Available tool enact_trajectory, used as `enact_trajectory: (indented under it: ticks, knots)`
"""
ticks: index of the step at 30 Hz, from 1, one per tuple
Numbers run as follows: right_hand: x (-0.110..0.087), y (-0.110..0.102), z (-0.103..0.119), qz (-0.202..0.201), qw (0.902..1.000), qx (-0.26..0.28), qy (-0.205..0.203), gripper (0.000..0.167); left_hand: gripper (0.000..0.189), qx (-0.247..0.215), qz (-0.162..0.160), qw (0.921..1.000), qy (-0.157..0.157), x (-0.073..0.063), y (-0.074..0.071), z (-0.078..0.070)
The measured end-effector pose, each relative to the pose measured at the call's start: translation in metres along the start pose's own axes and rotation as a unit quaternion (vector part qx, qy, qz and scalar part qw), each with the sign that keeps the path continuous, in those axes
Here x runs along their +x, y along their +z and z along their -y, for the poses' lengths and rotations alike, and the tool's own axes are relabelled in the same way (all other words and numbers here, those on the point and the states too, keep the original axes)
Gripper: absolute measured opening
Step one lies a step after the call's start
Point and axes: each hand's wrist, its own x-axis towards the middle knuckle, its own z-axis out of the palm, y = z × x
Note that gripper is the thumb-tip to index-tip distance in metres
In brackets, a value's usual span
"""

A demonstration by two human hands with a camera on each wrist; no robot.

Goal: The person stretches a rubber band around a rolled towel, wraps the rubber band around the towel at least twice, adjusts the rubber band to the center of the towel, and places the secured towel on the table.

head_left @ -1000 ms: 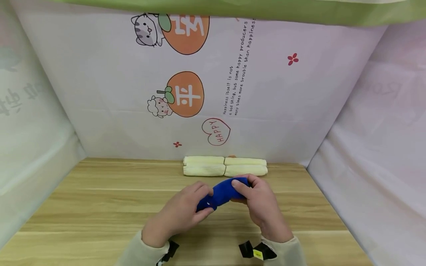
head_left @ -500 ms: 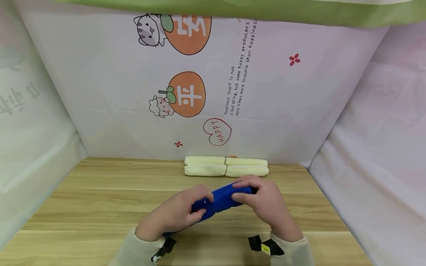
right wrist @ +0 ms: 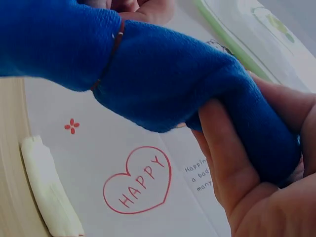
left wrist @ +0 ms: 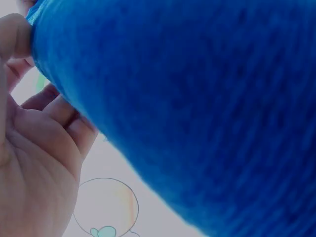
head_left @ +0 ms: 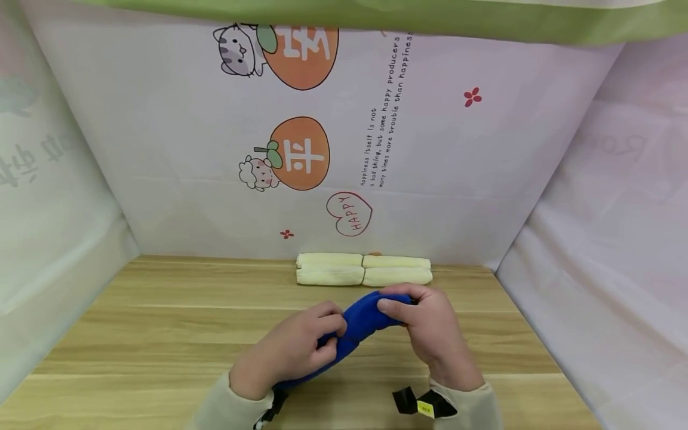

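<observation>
A blue rolled towel (head_left: pixel 365 316) is held above the table, bent, with its left end drooping under the left wrist. A thin brown band (right wrist: pixel 117 42) circles its middle in the right wrist view. My left hand (head_left: pixel 295 346) pinches the towel close to that band, fingers and thumb curled; the pinch itself is partly hidden. My right hand (head_left: pixel 438 331) grips the towel's right end, thumb on top and fingers around the far side. In the left wrist view the towel (left wrist: pixel 173 98) fills most of the picture, and part of the left hand (left wrist: pixel 39 143) shows beside it.
Two pale yellow rolled towels (head_left: pixel 330 275), each tied with a dark band, lie side by side at the table's back edge. White printed cloth walls (head_left: pixel 430 149) enclose the wooden table (head_left: pixel 188 310) at the back and sides.
The towel has gone from straighter to more bent, its left part drooping lower. My left fingers have curled more tightly near the band. The yellow towels have not moved.
</observation>
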Motion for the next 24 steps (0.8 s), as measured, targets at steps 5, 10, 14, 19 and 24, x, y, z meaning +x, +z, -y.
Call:
enact_trajectory:
  ticks: [5,10,14,19,24]
  knots:
    - [0.0,-0.003,0.002,-0.045,0.9982,0.041,0.003,0.021,0.019,-0.012,0.003,0.9999,-0.005,-0.004,-0.003,0.003]
    - [0.001,-0.003,0.003,-0.039,0.9983,0.041,0.016,0.021,0.021,0.021,-0.013,0.998,-0.058,-0.003,-0.006,-0.001]
    - [0.002,-0.001,0.002,-0.008,0.9982,0.051,0.03,0.023,0.037,0.04,-0.023,0.9966,-0.068,0.002,-0.003,-0.005]
    - [0.001,-0.008,0.001,0.06,0.993,-0.098,-0.027,0.039,0.037,0.021,-0.013,0.9952,-0.095,0.0,-0.006,-0.004]
    - [0.002,-0.02,-0.004,0.131,0.9507,-0.213,-0.184,0.05,0.039,-0.021,0.027,0.9889,-0.145,-0.003,-0.011,-0.002]
